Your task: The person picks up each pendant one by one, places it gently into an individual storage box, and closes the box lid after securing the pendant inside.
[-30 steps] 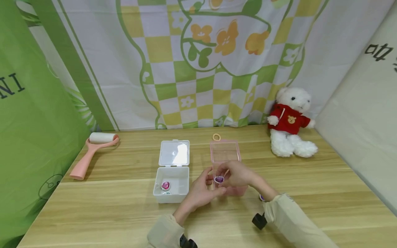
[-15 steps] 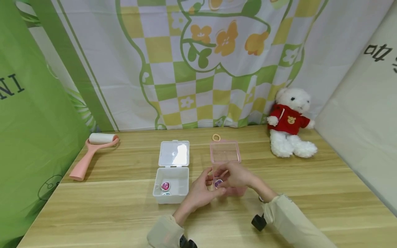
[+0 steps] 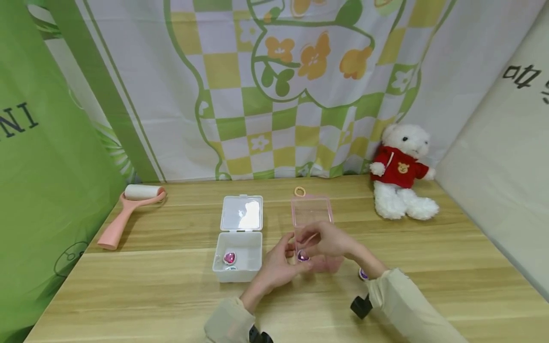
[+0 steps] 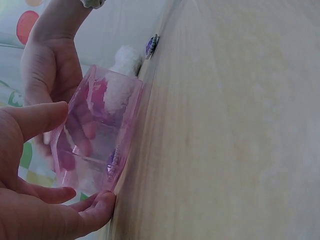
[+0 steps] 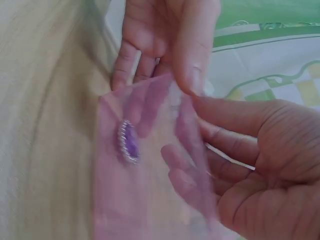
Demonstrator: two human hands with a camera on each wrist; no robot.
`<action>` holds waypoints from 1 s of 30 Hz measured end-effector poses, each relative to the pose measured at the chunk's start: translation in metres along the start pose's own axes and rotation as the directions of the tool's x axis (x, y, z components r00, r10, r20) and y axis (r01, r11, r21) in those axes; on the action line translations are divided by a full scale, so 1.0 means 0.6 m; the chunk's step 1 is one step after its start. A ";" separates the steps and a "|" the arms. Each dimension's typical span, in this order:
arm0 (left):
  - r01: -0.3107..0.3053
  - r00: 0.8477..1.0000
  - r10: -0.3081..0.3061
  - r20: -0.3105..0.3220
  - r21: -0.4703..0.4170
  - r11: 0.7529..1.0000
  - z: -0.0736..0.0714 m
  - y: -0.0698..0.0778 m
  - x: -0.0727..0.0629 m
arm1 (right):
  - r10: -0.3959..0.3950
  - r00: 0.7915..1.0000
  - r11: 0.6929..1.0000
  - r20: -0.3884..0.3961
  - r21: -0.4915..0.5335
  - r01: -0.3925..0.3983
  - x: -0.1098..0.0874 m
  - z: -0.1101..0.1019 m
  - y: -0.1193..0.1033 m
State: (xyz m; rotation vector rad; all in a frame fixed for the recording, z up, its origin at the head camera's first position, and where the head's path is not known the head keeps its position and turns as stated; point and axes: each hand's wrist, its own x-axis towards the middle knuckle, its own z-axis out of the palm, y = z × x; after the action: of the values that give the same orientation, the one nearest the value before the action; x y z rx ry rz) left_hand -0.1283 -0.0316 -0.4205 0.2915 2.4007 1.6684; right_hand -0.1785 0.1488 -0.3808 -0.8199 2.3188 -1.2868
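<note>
A pink see-through box [image 3: 328, 264] stands with its lid [image 3: 312, 211] folded back. My left hand [image 3: 279, 267] holds the box at its left side, thumb on the near wall and fingers along the side. Inside lies a purple heart-shaped gem with a silvery beaded rim [image 5: 129, 142], low against the box floor. My right hand [image 3: 328, 240] reaches over the right wall, its fingers [image 5: 182, 182] loosely bent inside the box and apart from the gem. Left of it stands a white box [image 3: 237, 275], lid back, holding a pink gem [image 3: 229, 258] and a partly hidden pale one.
Another purple gem [image 3: 362, 273] lies on the table beside my right wrist. Behind the pink box is a small yellow-orange ring [image 3: 299, 191]. A pink-handled lint roller [image 3: 122, 219] lies at far left. A white plush bear in red [image 3: 401, 171] sits at back right.
My right hand has lowered the purple gem into the pink box and let it go. My left hand stays on the box.
</note>
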 end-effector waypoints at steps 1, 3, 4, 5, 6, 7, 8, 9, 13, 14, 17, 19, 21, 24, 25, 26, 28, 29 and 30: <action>0.001 1.000 -0.001 0.000 0.001 1.000 0.000 -0.001 0.000 | -0.007 1.000 1.000 -0.010 0.008 0.007 -0.003 -0.004 -0.001; 0.001 1.000 -0.001 -0.001 0.006 1.000 0.001 -0.002 0.000 | -0.015 0.999 1.000 -0.041 0.011 0.015 -0.011 -0.014 -0.002; 0.001 1.000 -0.001 -0.002 0.007 1.000 0.001 -0.002 0.000 | -0.020 0.998 1.000 -0.061 0.012 0.021 -0.016 -0.021 -0.003; -0.001 1.000 0.001 -0.003 0.012 1.000 0.001 -0.003 0.000 | -0.016 0.996 1.000 -0.085 0.016 0.018 -0.024 -0.028 -0.003; 0.003 1.000 -0.003 -0.004 0.015 1.000 0.001 -0.003 0.000 | -0.010 0.994 1.000 -0.108 0.027 0.013 -0.032 -0.036 -0.001; 0.005 1.000 -0.005 -0.004 0.014 1.000 0.001 -0.003 -0.001 | -0.001 0.992 0.999 -0.130 0.033 0.005 -0.041 -0.043 0.002; 0.005 1.000 -0.005 -0.005 0.014 1.000 0.002 -0.003 -0.001 | 0.007 0.989 0.999 -0.149 0.044 -0.001 -0.051 -0.049 0.005; 0.006 1.000 -0.006 -0.005 0.011 1.000 0.002 -0.003 -0.001 | 0.012 0.986 0.998 -0.167 0.063 -0.002 -0.061 -0.055 0.010; 0.013 1.000 -0.013 -0.005 -0.005 1.000 0.003 -0.001 -0.001 | 0.032 0.981 0.990 -0.190 0.139 -0.006 -0.101 -0.068 0.039; 0.014 1.000 -0.014 -0.006 -0.006 1.000 0.003 -0.001 -0.001 | 0.032 0.981 0.988 -0.193 0.154 -0.002 -0.110 -0.069 0.048; 0.019 1.000 -0.019 -0.005 -0.007 1.000 0.003 0.000 -0.001 | 0.059 0.975 0.985 -0.213 0.171 -0.023 -0.135 -0.072 0.074; 0.020 1.000 -0.020 -0.004 -0.007 1.000 0.004 0.000 -0.001 | 0.093 0.970 0.980 -0.225 0.192 -0.050 -0.150 -0.073 0.091; 0.015 1.000 -0.015 -0.002 -0.006 1.000 0.004 0.000 0.000 | 0.125 0.966 0.972 -0.228 0.221 -0.074 -0.163 -0.075 0.107; 0.012 1.000 -0.012 -0.002 -0.005 1.000 0.004 0.000 0.001 | 0.148 0.968 0.962 -0.201 0.255 -0.094 -0.177 -0.079 0.129; 0.011 1.000 -0.011 -0.003 -0.004 1.000 0.004 -0.001 0.001 | 0.145 0.971 0.962 -0.192 0.257 -0.093 -0.180 -0.080 0.135; 0.009 1.000 -0.009 -0.004 -0.001 1.000 0.004 -0.001 0.001 | 0.152 0.971 0.958 -0.184 0.269 -0.099 -0.182 -0.081 0.141; 0.010 1.000 -0.010 -0.005 -0.001 1.000 0.004 -0.002 0.001 | 0.166 0.972 0.950 -0.166 0.292 -0.112 -0.185 -0.082 0.149; 0.012 1.000 -0.012 -0.004 -0.003 1.000 0.004 -0.003 0.001 | 0.168 0.973 0.946 -0.157 0.304 -0.115 -0.186 -0.082 0.152; 0.015 1.000 -0.015 -0.003 -0.005 1.000 0.003 -0.003 0.001 | 0.171 0.974 0.940 -0.148 0.321 -0.116 -0.186 -0.081 0.154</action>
State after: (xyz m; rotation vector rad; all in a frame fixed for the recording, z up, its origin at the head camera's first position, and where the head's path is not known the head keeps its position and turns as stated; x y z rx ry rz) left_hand -0.1281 -0.0301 -0.4226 0.2702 2.3945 1.6692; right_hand -0.1491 0.2905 -0.4305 -0.4403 2.1730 -1.6569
